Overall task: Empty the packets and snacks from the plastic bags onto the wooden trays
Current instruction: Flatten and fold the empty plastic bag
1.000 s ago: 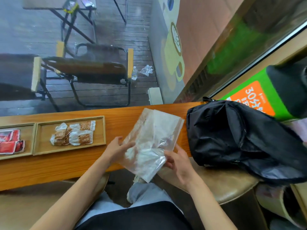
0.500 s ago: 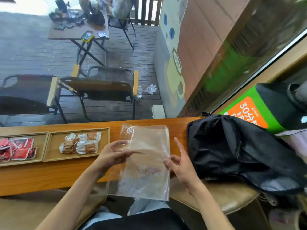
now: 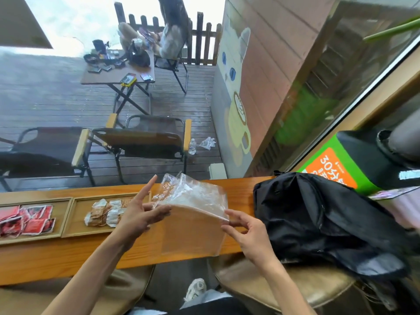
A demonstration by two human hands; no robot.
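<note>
**Clear bag held over tabletop**

We hold one clear plastic bag (image 3: 193,214), folded over and crumpled, above the tabletop (image 3: 68,253). Left hand (image 3: 138,214) and right hand (image 3: 247,233) pinch its opposite edges. Two wooden trays (image 3: 66,221) lie left: one with red packets (image 3: 25,219), one with brown snacks (image 3: 102,212). One black backpack (image 3: 318,219) sits right.

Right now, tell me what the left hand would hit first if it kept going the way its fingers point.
The left hand points up and right, into the clear plastic bag it already touches. Beyond that lies bare counter, though depth is hard to judge.
</note>
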